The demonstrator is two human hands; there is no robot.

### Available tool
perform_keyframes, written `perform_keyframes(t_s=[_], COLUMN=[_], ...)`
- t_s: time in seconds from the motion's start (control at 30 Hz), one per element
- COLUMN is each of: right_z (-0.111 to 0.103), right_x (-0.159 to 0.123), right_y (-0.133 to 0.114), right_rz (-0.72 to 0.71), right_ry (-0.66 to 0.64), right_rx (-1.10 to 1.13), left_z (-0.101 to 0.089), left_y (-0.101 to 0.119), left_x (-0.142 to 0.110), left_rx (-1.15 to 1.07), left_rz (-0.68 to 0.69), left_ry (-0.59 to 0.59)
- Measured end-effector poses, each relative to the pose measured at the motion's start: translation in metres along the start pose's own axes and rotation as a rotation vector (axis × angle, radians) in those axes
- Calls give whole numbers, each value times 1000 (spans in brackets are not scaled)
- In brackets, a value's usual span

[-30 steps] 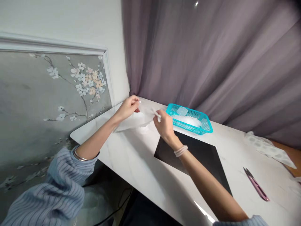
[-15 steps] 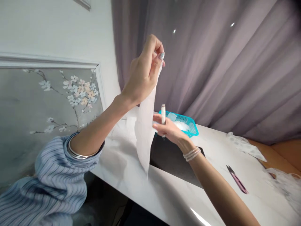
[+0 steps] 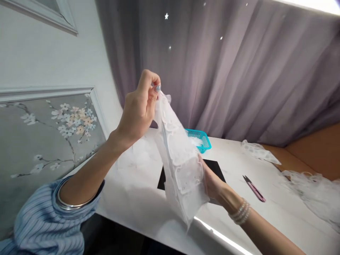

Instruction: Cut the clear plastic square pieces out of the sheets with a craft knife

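Note:
My left hand [image 3: 137, 107] is raised, its fingertips pinching the top corner of a sheer white embroidered lace fabric [image 3: 182, 163]. The fabric hangs down in a long, gathered fold with scalloped cutwork edges. My right hand [image 3: 213, 184] is behind the lower part of the fabric and touches it, with its fingers hidden. The small white stick seen earlier in that hand does not show. Pink-handled thread snips [image 3: 254, 188] lie on the white marble table [image 3: 138, 187], to the right of my right hand.
A turquoise plastic basket [image 3: 198, 140] stands at the table's back edge, and a black mat [image 3: 215, 168] lies partly behind the fabric. Loose white lace [image 3: 257, 151] and a larger lace heap [image 3: 310, 194] lie at right. A grey curtain [image 3: 225, 71] hangs behind.
The view has swung left and up, so the basket looks smaller. The fabric now hangs wider and shows its lace, and my right hand has moved behind it, hiding the white stick.

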State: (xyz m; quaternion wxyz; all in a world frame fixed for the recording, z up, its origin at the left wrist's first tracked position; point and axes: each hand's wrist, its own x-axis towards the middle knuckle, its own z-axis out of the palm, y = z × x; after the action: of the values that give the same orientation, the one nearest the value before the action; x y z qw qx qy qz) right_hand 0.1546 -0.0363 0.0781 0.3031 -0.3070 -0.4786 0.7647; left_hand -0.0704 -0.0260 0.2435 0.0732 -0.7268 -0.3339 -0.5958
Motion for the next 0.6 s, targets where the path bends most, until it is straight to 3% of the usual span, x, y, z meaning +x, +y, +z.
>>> perform_keyframes(t_s=[0.17,0.37,0.5,0.6], right_z=[-15,-21,-55,-86], right_x=[-18,-47,-70,-76], right_y=[13,1,-22,-48], right_rz=[-206,-204,-203,-192], right_ry=[43,89,197,372], right_rx=[-33,-246,-515,-785], left_z=[12,19,28,52], left_y=[2,-7,-24,-48], left_x=[-1,-13,-33,-47], left_rx=[331,390,353,259], left_rz=[34,-21,-105,-174], left_ry=[-16,-107,-203,-314])
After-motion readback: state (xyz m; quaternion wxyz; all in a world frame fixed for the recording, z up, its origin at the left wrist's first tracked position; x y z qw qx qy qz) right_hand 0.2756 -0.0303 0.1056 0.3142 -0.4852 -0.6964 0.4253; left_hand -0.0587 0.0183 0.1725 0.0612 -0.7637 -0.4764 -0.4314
